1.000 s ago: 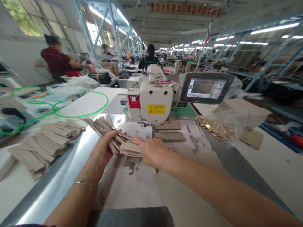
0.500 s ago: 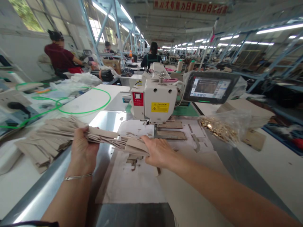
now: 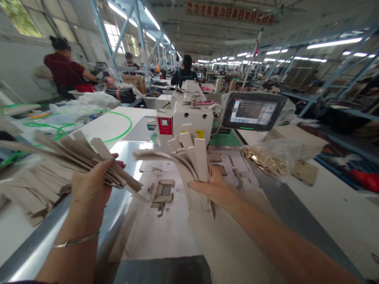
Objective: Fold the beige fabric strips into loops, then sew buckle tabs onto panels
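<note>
My left hand (image 3: 89, 189), with a thin bracelet on its wrist, grips a fanned bunch of beige card-like strips (image 3: 79, 157). My right hand (image 3: 210, 185) holds a second bunch of the same strips (image 3: 189, 157) upright, just in front of the white industrial sewing machine (image 3: 186, 122). The two bunches are apart. A loose pile of similar strips (image 3: 29, 193) lies on the table to the left, below my left hand. Under my hands is a flat pale sheet with cut-out openings (image 3: 162, 193).
A touchscreen panel (image 3: 253, 110) stands right of the machine, and a clear bag of small gold metal parts (image 3: 266, 159) lies below it. Green cable (image 3: 118, 118) loops over the left table. Co-workers sit further back, one in a dark red top (image 3: 63, 73).
The strips spanning both hands have been parted into two bunches. My left hand has moved left, and my right hand now stands its bunch upright instead of lying flat on it.
</note>
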Demonstrator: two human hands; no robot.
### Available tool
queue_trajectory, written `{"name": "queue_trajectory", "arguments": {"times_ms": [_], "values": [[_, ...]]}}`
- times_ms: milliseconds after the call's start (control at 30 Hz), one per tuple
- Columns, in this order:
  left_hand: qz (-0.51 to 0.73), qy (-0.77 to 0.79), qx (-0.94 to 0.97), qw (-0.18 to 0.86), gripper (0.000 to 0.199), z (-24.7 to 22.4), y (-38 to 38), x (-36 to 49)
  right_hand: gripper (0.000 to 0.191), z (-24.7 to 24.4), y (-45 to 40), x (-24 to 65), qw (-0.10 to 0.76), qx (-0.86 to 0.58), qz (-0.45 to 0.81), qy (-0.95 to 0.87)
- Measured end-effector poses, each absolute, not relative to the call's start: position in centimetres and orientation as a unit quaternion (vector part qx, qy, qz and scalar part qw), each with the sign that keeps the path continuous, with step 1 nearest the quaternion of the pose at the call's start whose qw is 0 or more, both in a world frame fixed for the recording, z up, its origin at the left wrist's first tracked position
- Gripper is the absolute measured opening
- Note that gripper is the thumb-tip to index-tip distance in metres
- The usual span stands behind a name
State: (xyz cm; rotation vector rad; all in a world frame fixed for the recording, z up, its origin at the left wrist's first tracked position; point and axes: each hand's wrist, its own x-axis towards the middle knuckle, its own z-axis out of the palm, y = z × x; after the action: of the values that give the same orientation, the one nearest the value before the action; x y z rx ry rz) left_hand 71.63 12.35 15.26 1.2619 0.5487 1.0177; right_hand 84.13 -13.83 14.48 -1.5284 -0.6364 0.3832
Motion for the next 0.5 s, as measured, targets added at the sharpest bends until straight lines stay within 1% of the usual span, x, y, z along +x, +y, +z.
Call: {"name": "queue_trajectory", "arguments": {"times_ms": [133,300,333,400,500], "values": [[0.391,0.200,0.574,0.691,0.028,15.4,8.8,73.2,0.050,14.5,-14.4,83.9,0.689,-0.667,0.138,-0.249],[0.381,0.152,0.571,0.711,0.045,15.8,5.4,74.1,0.048,13.8,-14.6,83.7,0.691,-0.673,0.077,-0.254],[0.386,0.148,0.568,0.711,0.043,15.9,4.9,74.2,0.048,13.6,-14.5,83.6,0.692,-0.673,0.066,-0.253],[0.385,0.145,0.580,0.703,0.033,15.8,4.0,74.6,0.048,13.4,-14.3,83.4,0.702,-0.666,0.048,-0.249],[0.348,0.150,0.631,0.677,0.022,15.1,2.7,75.3,0.049,13.2,-13.9,83.2,0.719,-0.649,0.036,-0.245]]}}
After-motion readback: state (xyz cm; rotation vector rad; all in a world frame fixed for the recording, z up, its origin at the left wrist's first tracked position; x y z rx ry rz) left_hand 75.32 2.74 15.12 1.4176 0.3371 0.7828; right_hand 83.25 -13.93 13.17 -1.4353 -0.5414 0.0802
